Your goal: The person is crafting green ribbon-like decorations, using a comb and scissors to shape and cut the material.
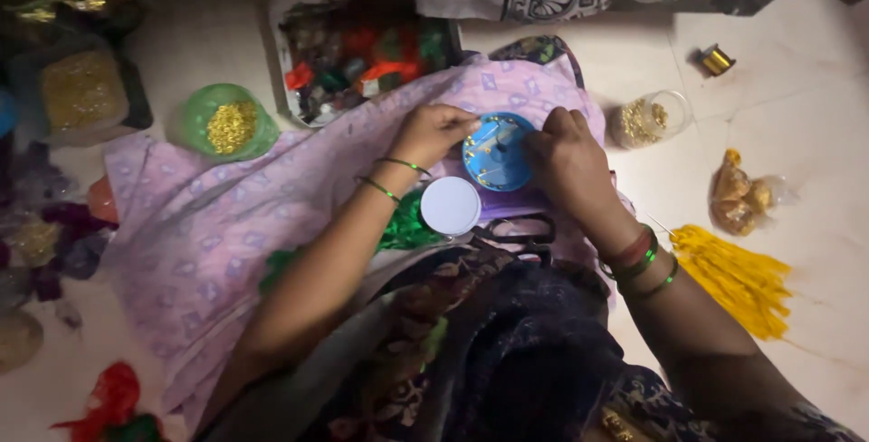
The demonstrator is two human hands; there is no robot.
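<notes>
A round blue box (497, 152) with small golden pins inside lies on a lilac printed cloth (208, 225) spread over my lap. My left hand (433, 131) touches the box's left rim with its fingertips. At the right rim my right hand (566, 154) rests curled, fingers pinched together at the edge; what they pinch is too small to tell. The box's white round lid (450, 206) lies just below it. Black scissors (518, 229) sit beside the lid, near my right wrist.
A tray of coloured pieces (362, 57) stands behind the cloth. A green bowl of gold beads (228, 123) is at left, a clear jar of beads (647, 118) at right. Yellow tassels (738, 279), a bagged lump (738, 196) and a gold thread spool (716, 58) lie on the floor.
</notes>
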